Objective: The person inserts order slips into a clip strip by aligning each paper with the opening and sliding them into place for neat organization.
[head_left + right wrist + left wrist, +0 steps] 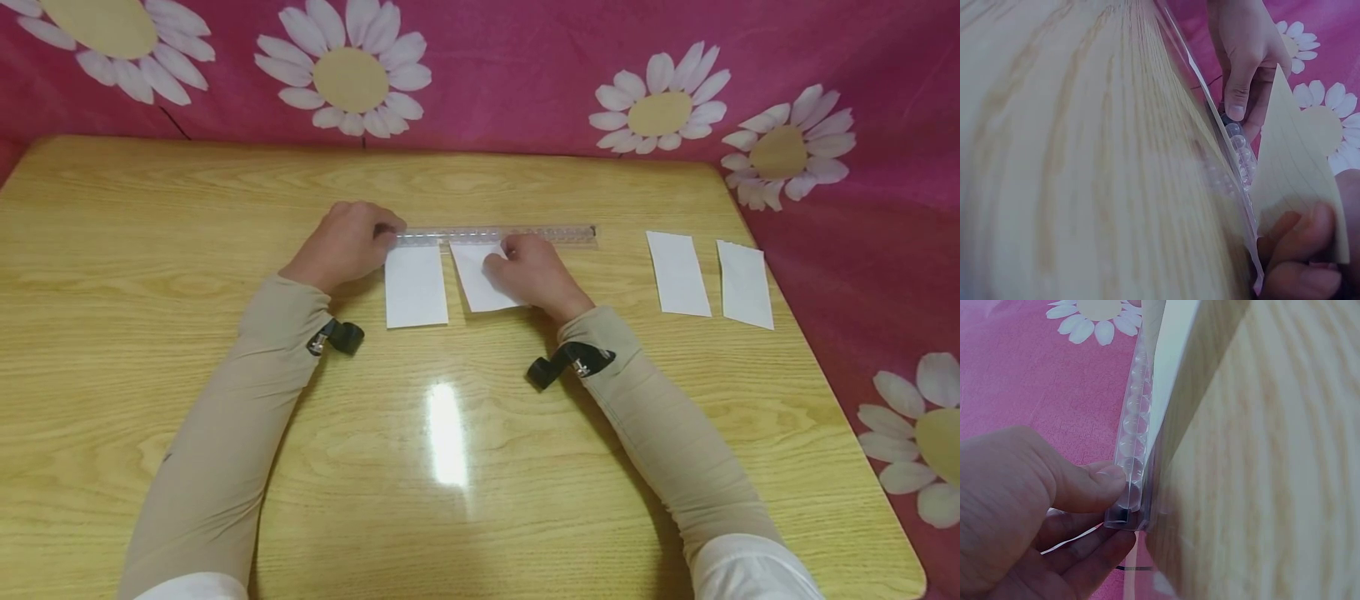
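Note:
My left hand [343, 243] pinches the left end of a long clear plastic strip [558, 235], its thumb on one face. The left wrist view shows a row of clear round beads or bumps [1134, 425] along this strip. Below the strip's left part a white paper piece [416, 287] lies flat, its top edge against it. Just right of that, my right hand [536, 271] pinches a second white paper piece [476, 275] by its right side, with its top by the strip. This paper [1297, 156] stands tilted up from the table in the right wrist view.
Two more white paper pieces, one on the left [678, 273] and one on the right [745, 285], lie near the right edge of the wooden table [360, 483]. Behind the table hangs a pink cloth [510, 75] with daisies.

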A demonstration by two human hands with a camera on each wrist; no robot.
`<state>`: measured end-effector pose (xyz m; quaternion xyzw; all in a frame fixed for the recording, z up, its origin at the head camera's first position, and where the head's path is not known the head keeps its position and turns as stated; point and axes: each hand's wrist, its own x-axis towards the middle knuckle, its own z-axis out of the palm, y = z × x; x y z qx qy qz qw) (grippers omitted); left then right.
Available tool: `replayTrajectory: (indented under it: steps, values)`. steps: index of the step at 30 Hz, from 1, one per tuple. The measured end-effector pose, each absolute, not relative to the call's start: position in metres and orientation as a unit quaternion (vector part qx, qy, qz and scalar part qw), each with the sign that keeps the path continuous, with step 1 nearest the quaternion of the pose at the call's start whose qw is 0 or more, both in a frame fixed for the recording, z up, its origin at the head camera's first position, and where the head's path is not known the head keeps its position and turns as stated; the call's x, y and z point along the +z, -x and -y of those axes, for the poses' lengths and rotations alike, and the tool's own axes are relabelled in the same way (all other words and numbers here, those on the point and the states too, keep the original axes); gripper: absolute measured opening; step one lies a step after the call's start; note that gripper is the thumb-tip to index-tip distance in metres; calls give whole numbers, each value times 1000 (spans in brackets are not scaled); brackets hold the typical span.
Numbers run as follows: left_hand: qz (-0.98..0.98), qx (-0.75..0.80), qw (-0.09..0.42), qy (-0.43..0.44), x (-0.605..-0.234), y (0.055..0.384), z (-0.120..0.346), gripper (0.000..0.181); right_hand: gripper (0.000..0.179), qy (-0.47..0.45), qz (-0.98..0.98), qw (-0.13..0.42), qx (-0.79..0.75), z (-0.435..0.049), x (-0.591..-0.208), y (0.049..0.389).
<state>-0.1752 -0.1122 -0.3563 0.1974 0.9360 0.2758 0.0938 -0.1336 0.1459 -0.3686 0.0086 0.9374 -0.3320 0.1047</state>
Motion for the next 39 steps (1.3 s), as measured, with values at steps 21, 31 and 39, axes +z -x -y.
replayTrajectory:
  steps: [21,31,39]
  values:
    - [-937,273,98,-195,-357,176,112,37,28,-5,-940,114,-321,-143,-370,135]
    - [-937,273,98,-195,-357,176,112,37,24,-8,-938,127,-324,-141,-370,136]
    - [-937,271,99,-195,-357,176,112,37,25,-7,-938,127,-324,-140,-370,135]
